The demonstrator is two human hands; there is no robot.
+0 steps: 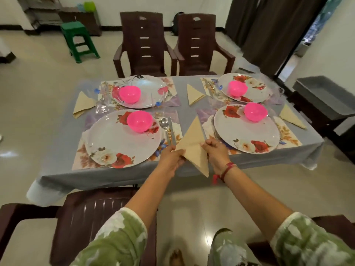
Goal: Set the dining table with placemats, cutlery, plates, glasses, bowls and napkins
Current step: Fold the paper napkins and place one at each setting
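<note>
We hold the folded beige napkin (pixel 194 148) between the near left plate (pixel 115 139) and near right plate (pixel 247 133) at the bench (pixel 188 112) edge. Our left hand (pixel 172 159) pinches its left corner and our right hand (pixel 217 152) grips its right side, fingers curled.

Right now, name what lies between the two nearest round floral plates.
Head view: metal spoon, knife, and folded beige napkin held by left hand and right hand.

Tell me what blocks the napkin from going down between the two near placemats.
Nothing visible does. Left hand and right hand hold the napkin over the bare tablecloth strip there; spoon and knife lie left of it.
</note>
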